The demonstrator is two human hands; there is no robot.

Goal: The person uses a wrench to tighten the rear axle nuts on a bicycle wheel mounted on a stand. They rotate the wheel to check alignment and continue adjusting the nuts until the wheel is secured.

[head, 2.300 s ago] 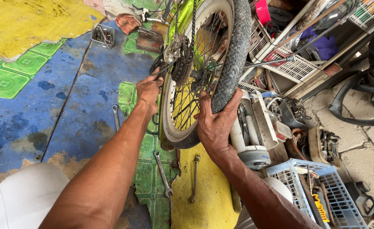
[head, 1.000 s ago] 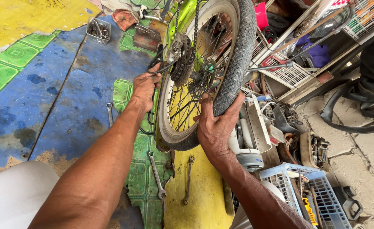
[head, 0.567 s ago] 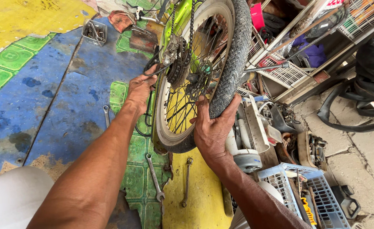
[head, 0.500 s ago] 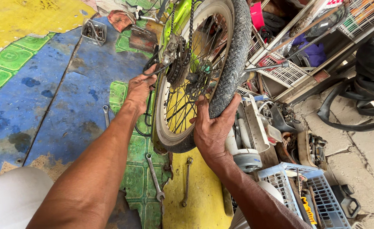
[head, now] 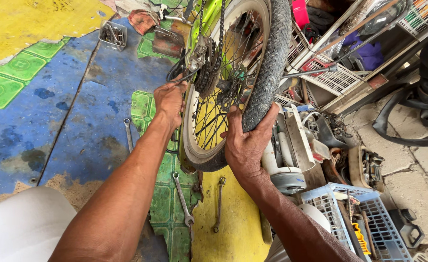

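A bicycle rear wheel with a knobby black tyre and pale rim stands upright in a green frame, with the sprocket cluster and chain at its hub. My right hand grips the lower tyre from the right side, fingers hooked over the rim. My left hand is up against the left side of the wheel by the derailleur and a black cable, fingers curled; what it pinches is hidden.
Three spanners lie on the painted floor: one left of my arm, two under the wheel. A small box of bolts sits far left. A blue crate, white wire baskets and scrap parts crowd the right.
The view has drifted a little. My right hand has shifted slightly up the tyre; my left hand stays at the derailleur side of the wheel.
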